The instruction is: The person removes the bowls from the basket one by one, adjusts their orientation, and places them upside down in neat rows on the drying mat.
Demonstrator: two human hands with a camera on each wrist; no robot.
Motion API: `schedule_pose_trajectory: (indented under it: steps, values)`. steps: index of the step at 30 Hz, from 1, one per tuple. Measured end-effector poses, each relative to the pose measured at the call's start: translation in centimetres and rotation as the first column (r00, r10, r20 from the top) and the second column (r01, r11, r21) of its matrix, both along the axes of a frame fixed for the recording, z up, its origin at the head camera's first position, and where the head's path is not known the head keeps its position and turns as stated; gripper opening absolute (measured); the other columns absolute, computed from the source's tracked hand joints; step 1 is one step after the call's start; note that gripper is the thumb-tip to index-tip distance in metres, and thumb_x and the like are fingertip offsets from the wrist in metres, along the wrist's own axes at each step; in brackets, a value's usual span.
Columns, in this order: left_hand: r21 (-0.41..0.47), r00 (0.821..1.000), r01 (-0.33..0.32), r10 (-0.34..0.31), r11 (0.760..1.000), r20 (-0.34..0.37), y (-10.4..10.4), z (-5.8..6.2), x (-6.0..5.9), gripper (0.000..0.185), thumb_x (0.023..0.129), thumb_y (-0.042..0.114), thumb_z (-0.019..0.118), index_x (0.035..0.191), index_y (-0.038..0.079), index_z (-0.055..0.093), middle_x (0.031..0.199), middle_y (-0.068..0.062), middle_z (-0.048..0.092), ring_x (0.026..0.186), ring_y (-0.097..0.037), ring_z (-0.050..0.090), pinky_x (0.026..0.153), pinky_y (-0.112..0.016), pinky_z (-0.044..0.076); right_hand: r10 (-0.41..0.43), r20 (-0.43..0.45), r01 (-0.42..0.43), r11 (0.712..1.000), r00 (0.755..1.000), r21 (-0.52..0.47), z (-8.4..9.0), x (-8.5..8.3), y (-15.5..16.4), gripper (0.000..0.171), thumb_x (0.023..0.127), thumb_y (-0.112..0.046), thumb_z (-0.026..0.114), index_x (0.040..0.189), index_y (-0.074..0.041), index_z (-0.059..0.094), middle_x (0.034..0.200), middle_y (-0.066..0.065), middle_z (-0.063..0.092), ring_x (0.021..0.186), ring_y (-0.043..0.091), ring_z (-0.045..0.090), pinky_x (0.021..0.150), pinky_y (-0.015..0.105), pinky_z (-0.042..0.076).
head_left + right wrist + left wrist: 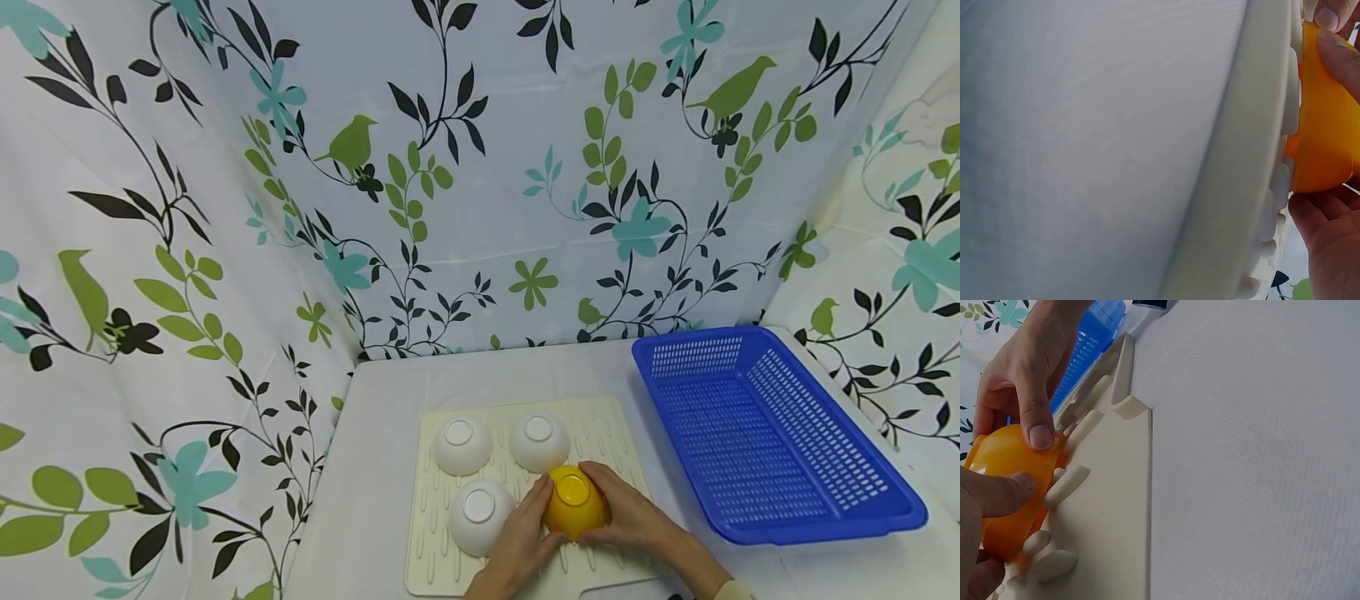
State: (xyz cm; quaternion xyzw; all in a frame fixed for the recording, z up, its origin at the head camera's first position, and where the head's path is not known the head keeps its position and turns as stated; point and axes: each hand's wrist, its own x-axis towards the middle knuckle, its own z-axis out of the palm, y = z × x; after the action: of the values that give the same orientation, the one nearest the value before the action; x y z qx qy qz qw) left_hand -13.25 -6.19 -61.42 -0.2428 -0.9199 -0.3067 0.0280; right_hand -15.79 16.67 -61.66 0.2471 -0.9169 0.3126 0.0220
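Observation:
A small yellow-orange bowl (pixel 573 500) sits upside down at the front right of a cream drying mat (pixel 525 575) with raised ridges. My left hand (pixel 519 546) grips its left side and my right hand (pixel 633 512) its right side, thumbs on the near side and fingers around the back. In the left wrist view the rim of the bowl (pixel 1007 462) is down at the ridges. The right wrist view shows the bowl (pixel 1329 125) against the ridges too. Three white bowls stand upside down nearby: back left (pixel 462 446), back middle (pixel 539 442) and front left (pixel 481 517).
A blue plastic basket (pixel 817 533) with perforated walls stands on the white table (pixel 375 467), right of the mat. A patterned curtain (pixel 487 208) hangs behind the table and along both sides. Part of a dark object (pixel 1149 303) shows at the top of the left wrist view.

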Motion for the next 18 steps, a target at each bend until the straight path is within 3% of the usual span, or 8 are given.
schedule_pose_trajectory:
  steps: [8, 13, 18]
  values:
    - [-0.029, 0.996, -0.006, 0.009, 1.000, 0.087, 0.2, 0.5, 0.0, 0.073, 0.089, 0.024, 0.076, 0.151, 0.005, 0.042, 0.158, -0.014, 0.042, 0.143, -0.026, 0.046, 0.117, -0.042, 0.043, 0.015, -0.003, -0.015, 1.000, 1.000, 0.002, 0.0, 0.1, 0.1, 0.103, 0.068, -0.052, 0.089, 0.145, -0.002, 0.044, 0.144, 0.013, 0.053, 0.128, 0.031, 0.058, 0.107, 0.054, 0.051]
    - [-0.071, 0.998, -0.009, 0.014, 0.997, 0.061, 0.2, 0.9, 0.2, 0.070, 0.090, 0.019, 0.076, 0.150, 0.004, 0.043, 0.158, -0.014, 0.041, 0.143, -0.027, 0.047, 0.116, -0.042, 0.044, 0.019, 0.035, -0.020, 0.999, 0.999, 0.026, 0.6, 0.6, 0.1, 0.107, 0.070, -0.050, 0.088, 0.149, 0.002, 0.038, 0.148, 0.018, 0.048, 0.132, 0.035, 0.055, 0.108, 0.056, 0.048]
    - [-0.055, 0.998, -0.032, 0.034, 0.998, 0.044, -0.6, 2.2, 0.6, 0.067, 0.090, 0.013, 0.073, 0.149, 0.002, 0.043, 0.158, -0.015, 0.041, 0.141, -0.029, 0.048, 0.114, -0.044, 0.046, 0.012, -0.006, -0.011, 0.998, 1.000, 0.067, 1.7, 1.5, 0.3, 0.108, 0.071, -0.047, 0.088, 0.151, 0.002, 0.034, 0.149, 0.023, 0.047, 0.132, 0.039, 0.054, 0.104, 0.057, 0.052]
